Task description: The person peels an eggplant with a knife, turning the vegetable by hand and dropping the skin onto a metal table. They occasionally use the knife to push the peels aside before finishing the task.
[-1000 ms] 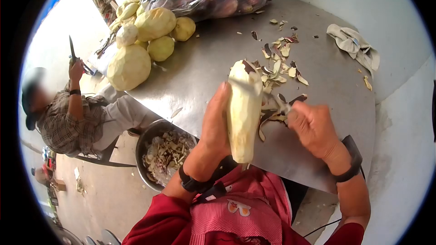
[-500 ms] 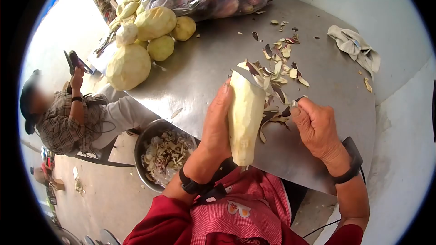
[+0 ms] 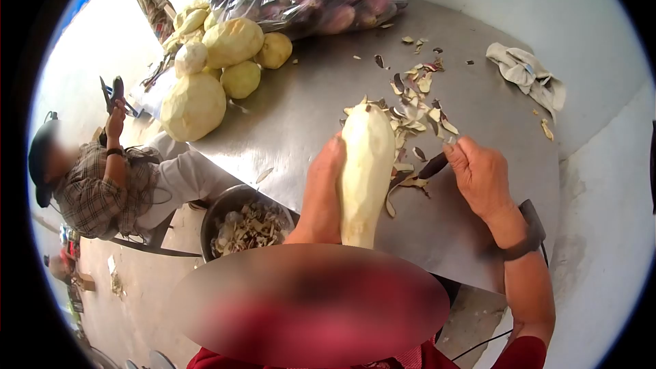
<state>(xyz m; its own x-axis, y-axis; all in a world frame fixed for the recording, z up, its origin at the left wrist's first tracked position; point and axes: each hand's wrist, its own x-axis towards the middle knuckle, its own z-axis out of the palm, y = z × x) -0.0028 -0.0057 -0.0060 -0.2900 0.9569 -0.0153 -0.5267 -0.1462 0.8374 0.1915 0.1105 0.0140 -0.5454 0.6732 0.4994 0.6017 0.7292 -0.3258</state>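
Note:
My left hand [image 3: 324,195] is wrapped round the left side of a peeled, pale eggplant [image 3: 367,171], which stands nearly upright over the table's front edge. A small dark patch of skin shows at its top end. My right hand [image 3: 482,174] is closed to the right of the eggplant, apart from it. From its fingers a knife [image 3: 433,165] points down and left, looking dark and partly hidden. Beyond the eggplant lie scattered dark-and-white peelings [image 3: 417,113].
Peeled eggplants [image 3: 232,44] are heaped at the table's left side, beside a clear plastic bag [image 3: 321,0] of purple ones. A cloth [image 3: 526,72] lies far right. A metal bowl [image 3: 207,229] of peelings stands below. Another person [image 3: 96,184] sits at left. A blurred oval covers the bottom.
The knife has come off the eggplant's top and now points downward beside it. The eggplant has turned slightly, showing its tip. The right hand has shifted slightly.

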